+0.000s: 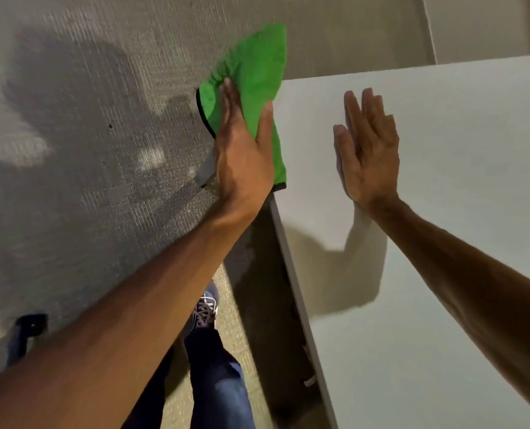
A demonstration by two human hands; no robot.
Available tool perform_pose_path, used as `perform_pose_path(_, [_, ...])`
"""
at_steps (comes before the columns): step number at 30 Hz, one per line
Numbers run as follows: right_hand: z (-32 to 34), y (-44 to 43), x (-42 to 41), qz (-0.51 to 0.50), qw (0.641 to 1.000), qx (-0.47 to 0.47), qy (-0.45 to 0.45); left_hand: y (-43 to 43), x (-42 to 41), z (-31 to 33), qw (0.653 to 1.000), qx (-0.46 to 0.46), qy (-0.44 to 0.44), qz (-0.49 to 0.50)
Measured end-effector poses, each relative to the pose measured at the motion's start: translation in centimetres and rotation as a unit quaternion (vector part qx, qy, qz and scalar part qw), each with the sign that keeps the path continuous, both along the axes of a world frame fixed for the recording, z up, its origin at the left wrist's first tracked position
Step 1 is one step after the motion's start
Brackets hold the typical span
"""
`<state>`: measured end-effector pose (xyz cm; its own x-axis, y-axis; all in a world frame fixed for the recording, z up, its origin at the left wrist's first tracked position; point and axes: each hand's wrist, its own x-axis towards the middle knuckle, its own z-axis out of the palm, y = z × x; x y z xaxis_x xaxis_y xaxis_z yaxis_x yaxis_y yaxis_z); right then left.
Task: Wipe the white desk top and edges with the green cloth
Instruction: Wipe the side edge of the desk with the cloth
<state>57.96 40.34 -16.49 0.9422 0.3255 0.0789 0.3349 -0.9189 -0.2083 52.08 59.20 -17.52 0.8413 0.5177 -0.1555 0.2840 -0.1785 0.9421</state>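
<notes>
"Two hands are in view. What is each one doing?" the first asks.

"The person's left hand point(242, 156) lies with straight fingers flat on the green cloth point(254, 66), thumb along its right side. It presses the cloth over the worktop's left edge point(289, 258) at centre frame, just short of the far corner. Part of the cloth sticks up past the fingertips toward the top of the frame. The right hand point(370, 162) rests flat on the white worktop point(443, 274) with fingers straight, holding nothing; it seems to serve as a brace."

"How far along is the wiping?"

"Hard to judge. The top looks even in tone, with no streaks or dirt to tell wiped from unwiped. The cloth is on an edge, so the edge pass looks to be in hand. The run of that edge toward the bottom of the frame and the far edge at upper right may both be left. The other edges are out of view."

"Anything in the way?"

"The right hand sits on the top and would have to lift if the cloth came there. Below the edge, a grey desk leg point(206, 168) shows beside the left hand. On the carpet point(87, 150) at left lie shadows. The person's shoe point(206, 308) and jeans point(217, 376) are at lower centre. A dark object point(30, 323) at lower left is too blurred to name."
</notes>
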Motion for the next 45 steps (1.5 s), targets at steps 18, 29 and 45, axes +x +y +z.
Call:
perform_pose_path(18, [0.3, -0.2, 1.1, -0.002, 1.000, -0.019, -0.004, 7.2, 9.9, 0.5, 0.969, 0.085, 0.093, -0.213])
perform_pose_path(29, [-0.1, -0.2, 1.6, -0.041, 0.998, -0.050, 0.000, 11.9, 19.4, -2.9, 0.921, -0.184, 0.184, -0.289])
perform_pose_path(45, [-0.9, 12.4, 2.0, -0.498, 0.865, 0.020, 0.048, 10.2, 25.3, -5.3, 0.820, -0.177, 0.274, -0.469])
